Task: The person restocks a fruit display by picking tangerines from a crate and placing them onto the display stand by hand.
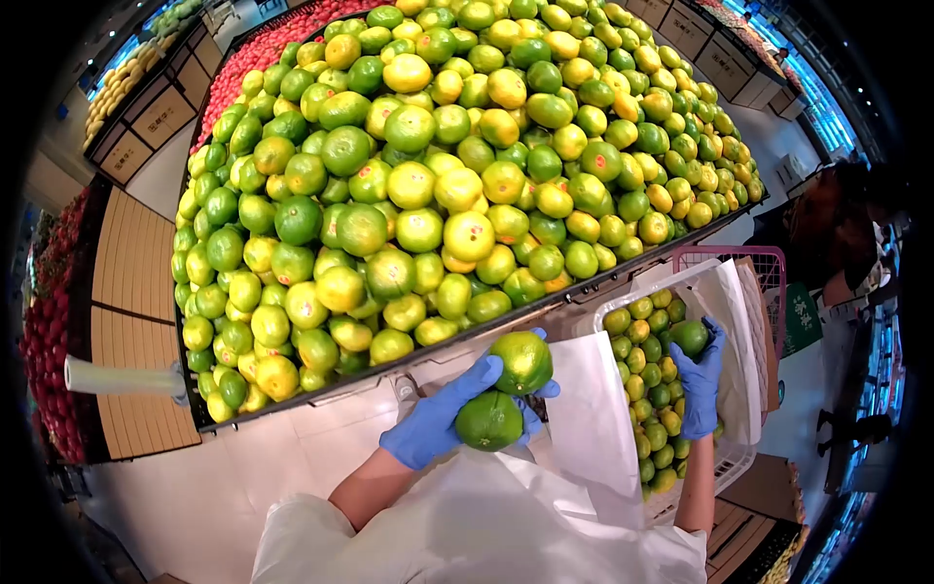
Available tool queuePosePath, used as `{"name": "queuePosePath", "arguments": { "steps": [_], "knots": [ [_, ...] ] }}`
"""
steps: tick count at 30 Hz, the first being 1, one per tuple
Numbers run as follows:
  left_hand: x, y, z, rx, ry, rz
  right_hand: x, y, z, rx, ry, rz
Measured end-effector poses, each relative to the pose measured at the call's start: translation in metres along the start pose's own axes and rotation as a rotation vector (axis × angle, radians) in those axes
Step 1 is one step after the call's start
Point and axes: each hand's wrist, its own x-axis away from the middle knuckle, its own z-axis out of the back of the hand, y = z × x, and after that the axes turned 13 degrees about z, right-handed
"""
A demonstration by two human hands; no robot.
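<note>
My left hand [431, 419], in a blue glove, is closed around two green mandarins in front of the display. One, a yellowish-green mandarin [521, 362], sits above a darker green mandarin [488, 421]. Also gloved in blue, my right hand [700, 382] grips a green mandarin [689, 338] over the white plastic crate [736, 469]. Rows of green and yellow mandarins [654, 380] lie inside that crate, which has a white paper liner [591, 414] folded over its side. A large heap of mandarins [418, 185] fills the display stand ahead.
The stand's black front edge [409, 362] runs between me and the heap. A pink shopping basket [769, 268] is beyond the crate. To the left are a slatted wooden shelf [136, 292] and a white roll [117, 376]. Red fruit [263, 58] lies behind the heap.
</note>
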Motion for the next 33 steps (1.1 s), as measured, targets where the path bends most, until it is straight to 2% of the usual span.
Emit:
{"name": "queuePosePath", "arguments": {
  "steps": [2, 4, 5, 8, 12, 13, 14, 19, 20, 22, 24, 26, 29, 30, 32, 33],
  "knots": [
    [0.027, 0.021, 0.016, 0.028, -0.025, -0.004, -0.012, -0.068, -0.048, 0.033, -0.107, 0.046],
    [0.048, 0.038, 0.032, 0.066, -0.062, -0.002, -0.02, -0.096, -0.091, -0.037, -0.177, -0.046],
    [0.058, 0.046, 0.037, 0.074, -0.06, -0.027, -0.024, -0.106, -0.112, -0.016, -0.193, 0.018],
    [0.075, 0.064, 0.047, 0.081, -0.059, -0.035, -0.04, -0.118, -0.173, -0.055, -0.188, 0.168],
    [0.078, 0.086, 0.055, 0.106, 0.02, -0.001, -0.08, -0.131, -0.237, -0.18, -0.243, 0.255],
    [0.078, 0.091, 0.055, 0.12, 0.064, 0.01, -0.095, -0.135, -0.252, -0.167, -0.271, 0.367],
    [0.077, 0.095, 0.056, 0.135, 0.111, 0.018, -0.108, -0.142, -0.266, -0.214, -0.308, 0.312],
    [0.071, 0.109, 0.066, 0.223, 0.069, -0.144, -0.17, -0.113, -0.328, -0.395, -0.527, 0.457],
    [0.069, 0.113, 0.068, 0.28, 0.053, -0.179, -0.177, -0.101, -0.335, -0.398, -0.577, 0.453],
    [0.067, 0.126, 0.072, 0.261, 0.104, -0.176, -0.176, -0.106, -0.334, -0.458, -0.572, 0.297],
    [0.063, 0.134, 0.073, 0.205, 0.167, -0.209, -0.175, -0.103, -0.33, -0.462, -0.569, 0.283],
    [0.059, 0.135, 0.078, 0.253, 0.113, -0.211, -0.173, -0.102, -0.323, -0.466, -0.567, 0.273],
    [0.055, 0.145, 0.074, 0.141, 0.195, -0.248, -0.171, -0.12, -0.313, -0.04, -0.443, 0.638],
    [0.054, 0.148, 0.074, 0.151, 0.203, -0.259, -0.165, -0.136, -0.31, -0.017, -0.435, 0.643],
    [0.053, 0.154, 0.076, 0.08, 0.21, -0.245, -0.146, -0.182, -0.302, -0.308, -0.648, 0.407],
    [0.051, 0.157, 0.072, 0.1, 0.241, -0.287, -0.14, -0.203, -0.299, -0.341, -0.84, 0.317]
  ]
}}
